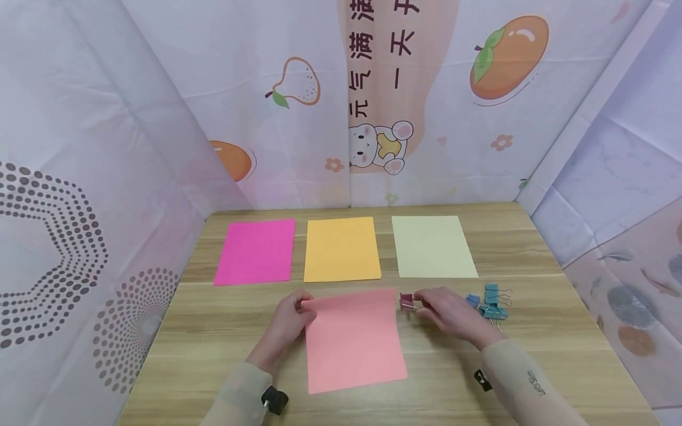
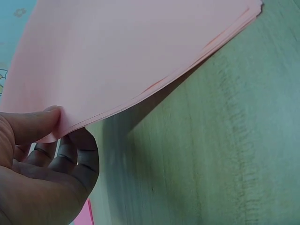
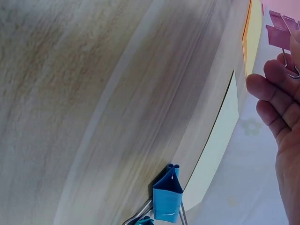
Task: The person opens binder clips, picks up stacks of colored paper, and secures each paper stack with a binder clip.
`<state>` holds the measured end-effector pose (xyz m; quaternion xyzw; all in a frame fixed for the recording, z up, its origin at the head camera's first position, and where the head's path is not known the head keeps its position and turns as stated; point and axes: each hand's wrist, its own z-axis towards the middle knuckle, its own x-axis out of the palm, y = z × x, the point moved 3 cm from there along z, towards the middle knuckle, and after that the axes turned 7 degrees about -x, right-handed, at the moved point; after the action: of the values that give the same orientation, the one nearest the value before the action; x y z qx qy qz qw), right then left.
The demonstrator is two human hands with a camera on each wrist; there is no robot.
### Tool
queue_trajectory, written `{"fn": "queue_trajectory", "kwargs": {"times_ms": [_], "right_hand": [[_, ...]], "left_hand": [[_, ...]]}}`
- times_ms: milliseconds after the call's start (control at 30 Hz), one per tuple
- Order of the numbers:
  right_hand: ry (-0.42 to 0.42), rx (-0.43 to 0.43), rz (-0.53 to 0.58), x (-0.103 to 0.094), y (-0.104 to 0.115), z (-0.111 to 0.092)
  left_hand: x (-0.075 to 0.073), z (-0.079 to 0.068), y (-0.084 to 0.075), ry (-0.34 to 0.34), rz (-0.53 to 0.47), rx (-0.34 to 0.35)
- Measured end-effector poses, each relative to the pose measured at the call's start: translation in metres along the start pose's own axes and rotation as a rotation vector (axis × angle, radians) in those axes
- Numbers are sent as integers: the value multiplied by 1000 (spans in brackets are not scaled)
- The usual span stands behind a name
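Square salmon-pink paper sheets (image 1: 354, 343) are pinched by the left hand (image 1: 288, 319), a dark-pink metal binder clip (image 1: 407, 300) by the right hand (image 1: 452, 312).

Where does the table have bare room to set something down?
Left of the left hand, below the magenta paper; also right of the cream paper and teal clips. It is crowded between the salmon paper and these clips: the right hand holds a red clip there.

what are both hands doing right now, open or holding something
Left hand: holding the light pink paper by a corner.
Right hand: holding a dark red clip by its wire handles.
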<state>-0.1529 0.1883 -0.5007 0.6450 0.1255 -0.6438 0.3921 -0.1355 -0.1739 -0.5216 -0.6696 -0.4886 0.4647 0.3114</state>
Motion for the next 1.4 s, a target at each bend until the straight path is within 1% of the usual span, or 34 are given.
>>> {"fn": "queue_trajectory", "kwargs": {"times_ms": [233, 433, 600, 767, 1067, 1167, 1400], "right_hand": [[-3, 8, 20, -1, 1, 0], [1, 0, 33, -2, 2, 1], [13, -14, 43, -3, 4, 3], [20, -13, 64, -4, 6, 4], [13, -35, 65, 1, 4, 6], [3, -46, 66, 1, 4, 6], [24, -32, 88, 2, 5, 6]], "left_hand": [[1, -1, -1, -6, 33, 31], [2, -2, -3, 9, 11, 23], [4, -3, -5, 8, -3, 17], [6, -3, -4, 28, -26, 14], [7, -3, -5, 42, -2, 29], [8, -2, -5, 52, -13, 34], [11, 0, -8, 72, -16, 33]]}}
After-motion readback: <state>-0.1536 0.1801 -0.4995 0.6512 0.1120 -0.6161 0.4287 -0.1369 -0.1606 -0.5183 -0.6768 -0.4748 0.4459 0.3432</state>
